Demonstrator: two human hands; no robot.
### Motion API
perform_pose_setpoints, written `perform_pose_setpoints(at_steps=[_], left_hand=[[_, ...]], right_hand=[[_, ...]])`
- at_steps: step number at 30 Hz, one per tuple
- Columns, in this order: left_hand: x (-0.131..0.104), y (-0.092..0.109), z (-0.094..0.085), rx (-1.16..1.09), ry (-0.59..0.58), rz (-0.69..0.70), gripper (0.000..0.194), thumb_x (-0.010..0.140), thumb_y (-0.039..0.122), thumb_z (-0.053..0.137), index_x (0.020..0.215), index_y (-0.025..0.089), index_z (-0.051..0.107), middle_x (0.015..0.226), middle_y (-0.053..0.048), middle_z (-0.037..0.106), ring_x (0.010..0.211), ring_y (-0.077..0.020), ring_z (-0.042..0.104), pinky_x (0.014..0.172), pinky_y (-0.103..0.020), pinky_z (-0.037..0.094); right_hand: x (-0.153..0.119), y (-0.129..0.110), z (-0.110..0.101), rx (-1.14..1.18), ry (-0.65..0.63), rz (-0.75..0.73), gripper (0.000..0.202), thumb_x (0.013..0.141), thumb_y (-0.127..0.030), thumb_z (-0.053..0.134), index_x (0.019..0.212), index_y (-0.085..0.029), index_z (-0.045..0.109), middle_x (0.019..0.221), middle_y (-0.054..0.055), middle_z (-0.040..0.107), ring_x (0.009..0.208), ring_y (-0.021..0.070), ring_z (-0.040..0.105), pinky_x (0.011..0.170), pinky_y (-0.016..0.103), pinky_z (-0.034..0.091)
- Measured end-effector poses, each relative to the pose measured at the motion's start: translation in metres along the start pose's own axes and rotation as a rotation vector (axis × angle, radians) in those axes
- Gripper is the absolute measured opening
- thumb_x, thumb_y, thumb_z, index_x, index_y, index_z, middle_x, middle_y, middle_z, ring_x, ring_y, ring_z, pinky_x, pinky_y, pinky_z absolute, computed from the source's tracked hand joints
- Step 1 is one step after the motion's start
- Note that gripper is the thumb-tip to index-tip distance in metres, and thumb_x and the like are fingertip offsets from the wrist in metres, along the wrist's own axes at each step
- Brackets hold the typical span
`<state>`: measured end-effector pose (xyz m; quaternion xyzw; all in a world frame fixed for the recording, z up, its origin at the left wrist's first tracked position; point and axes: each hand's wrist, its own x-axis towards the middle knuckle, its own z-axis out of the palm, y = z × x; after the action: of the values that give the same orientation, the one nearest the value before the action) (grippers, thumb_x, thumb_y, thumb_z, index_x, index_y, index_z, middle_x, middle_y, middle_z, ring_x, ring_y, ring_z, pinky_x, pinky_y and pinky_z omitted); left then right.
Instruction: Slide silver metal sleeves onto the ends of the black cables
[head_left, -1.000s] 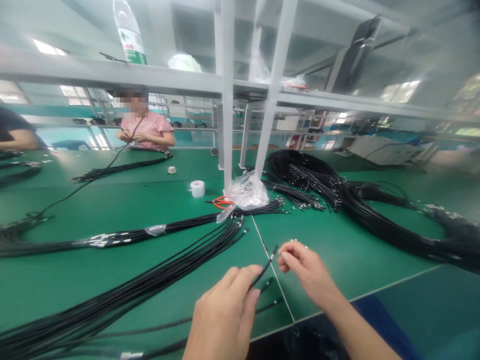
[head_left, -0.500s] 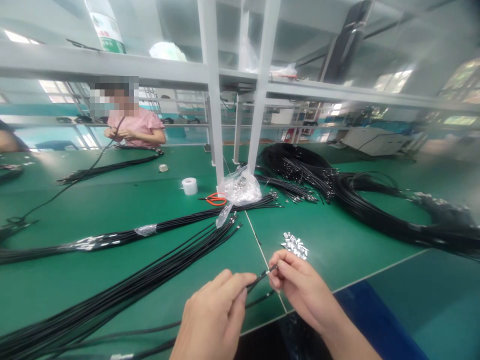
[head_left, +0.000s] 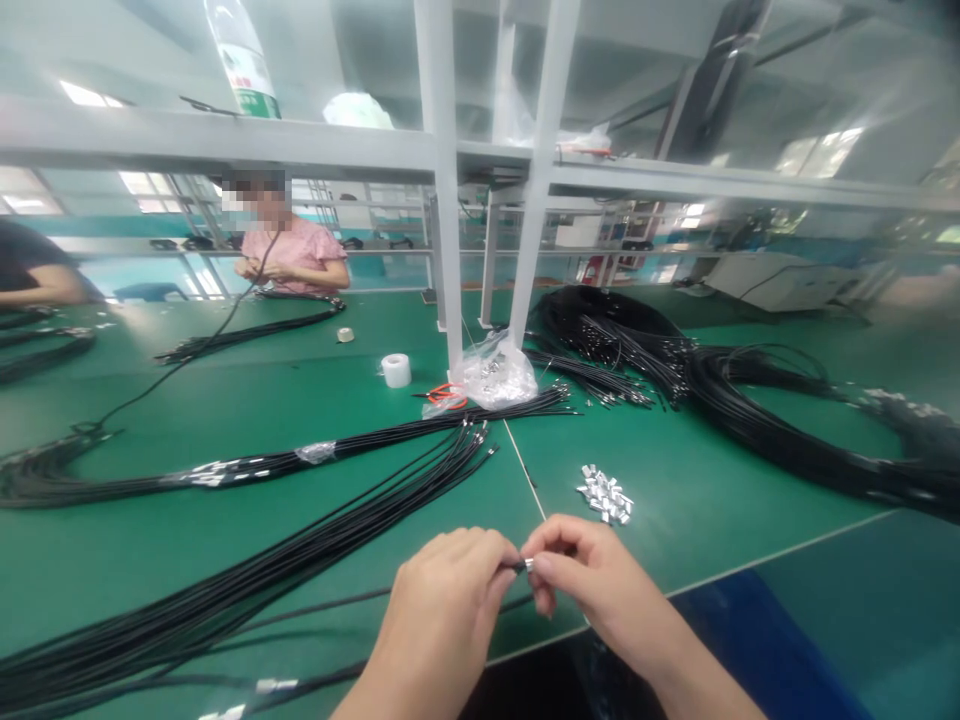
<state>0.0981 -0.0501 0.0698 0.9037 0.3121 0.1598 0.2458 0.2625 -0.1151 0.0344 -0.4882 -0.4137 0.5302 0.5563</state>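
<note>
My left hand [head_left: 454, 595] is closed around a black cable, whose end [head_left: 519, 567] pokes out by the thumb. At that end my right hand [head_left: 581, 580] pinches a small silvery metal sleeve [head_left: 529, 564], and the fingertips of both hands nearly meet. Just beyond the right hand lies a small pile of silvery sleeves [head_left: 606, 495] on the green table [head_left: 675, 530]. A fanned bundle of black cables [head_left: 360, 520] stretches across the left side. Under the left wrist run more cables, one with a white label [head_left: 276, 686].
A taped cable bundle [head_left: 375, 437], orange-handled scissors [head_left: 448, 396], a white tape roll [head_left: 396, 370] and a plastic bag of small parts [head_left: 499, 375] lie farther back. Big cable coils [head_left: 727, 410] fill the right. Shelf posts [head_left: 448, 250] rise mid-table. A person in pink [head_left: 292, 250] sits opposite.
My hands have drawn closer together, and the right fingertips now hold the sleeve against the cable end. Less cable shows between the hands. The whole view has shifted slightly.
</note>
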Motion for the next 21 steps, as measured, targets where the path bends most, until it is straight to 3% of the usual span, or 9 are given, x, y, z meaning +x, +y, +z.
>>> perform_pose_setpoints(at_steps=[3, 6, 11, 16, 18, 21], left_hand=[[0.000, 0.000, 0.001, -0.157, -0.006, -0.054, 0.009, 0.086, 0.021, 0.047, 0.087, 0.025, 0.055, 0.081, 0.004, 0.063, 0.074, -0.0129, 0.056, 0.067, -0.021, 0.040], [0.002, 0.002, 0.002, -0.323, -0.035, -0.110, 0.008, 0.084, 0.028, 0.053, 0.092, 0.028, 0.055, 0.076, 0.008, 0.062, 0.068, -0.0103, 0.055, 0.061, -0.018, 0.038], [0.007, 0.003, 0.003, -0.158, 0.019, -0.075, 0.013, 0.086, 0.027, 0.049, 0.075, 0.025, 0.057, 0.071, 0.007, 0.059, 0.064, -0.0103, 0.052, 0.060, -0.020, 0.035], [-0.006, -0.016, -0.020, 0.214, -0.180, -0.169, 0.011, 0.080, 0.023, 0.050, 0.076, 0.024, 0.060, 0.080, 0.002, 0.065, 0.073, -0.0181, 0.058, 0.064, -0.026, 0.040], [-0.011, -0.024, -0.025, 0.313, -0.091, -0.234, 0.017, 0.078, 0.031, 0.053, 0.090, 0.026, 0.064, 0.091, -0.002, 0.067, 0.084, -0.0243, 0.060, 0.073, -0.032, 0.042], [-0.009, -0.022, -0.018, 0.135, -0.033, -0.136, 0.029, 0.081, 0.041, 0.047, 0.104, 0.029, 0.062, 0.101, -0.002, 0.067, 0.092, -0.0231, 0.060, 0.079, -0.030, 0.042]], right_hand=[[0.000, -0.007, 0.009, -0.071, 0.070, -0.002, 0.015, 0.076, -0.026, 0.065, 0.083, -0.016, 0.057, 0.063, -0.003, 0.056, 0.058, 0.0118, 0.057, 0.060, 0.025, 0.044], [-0.004, -0.015, 0.014, -0.124, 0.057, -0.039, 0.010, 0.082, -0.028, 0.057, 0.083, -0.018, 0.054, 0.070, -0.003, 0.055, 0.066, 0.0113, 0.056, 0.065, 0.024, 0.043], [-0.011, -0.013, 0.007, -0.346, 0.111, -0.099, 0.015, 0.091, -0.031, 0.042, 0.099, -0.022, 0.051, 0.081, -0.002, 0.051, 0.073, 0.0113, 0.050, 0.071, 0.025, 0.041], [-0.013, -0.008, 0.003, -0.418, 0.212, -0.157, 0.018, 0.089, -0.030, 0.044, 0.105, -0.023, 0.051, 0.079, -0.002, 0.049, 0.070, 0.0117, 0.048, 0.066, 0.025, 0.040], [-0.012, -0.009, 0.007, -0.426, 0.226, -0.171, 0.018, 0.089, -0.028, 0.045, 0.105, -0.024, 0.053, 0.079, -0.002, 0.050, 0.069, 0.0113, 0.048, 0.064, 0.024, 0.040], [-0.010, -0.013, 0.016, -0.410, 0.192, -0.204, 0.017, 0.086, -0.024, 0.049, 0.102, -0.024, 0.055, 0.081, -0.002, 0.053, 0.070, 0.0108, 0.049, 0.064, 0.023, 0.040]])
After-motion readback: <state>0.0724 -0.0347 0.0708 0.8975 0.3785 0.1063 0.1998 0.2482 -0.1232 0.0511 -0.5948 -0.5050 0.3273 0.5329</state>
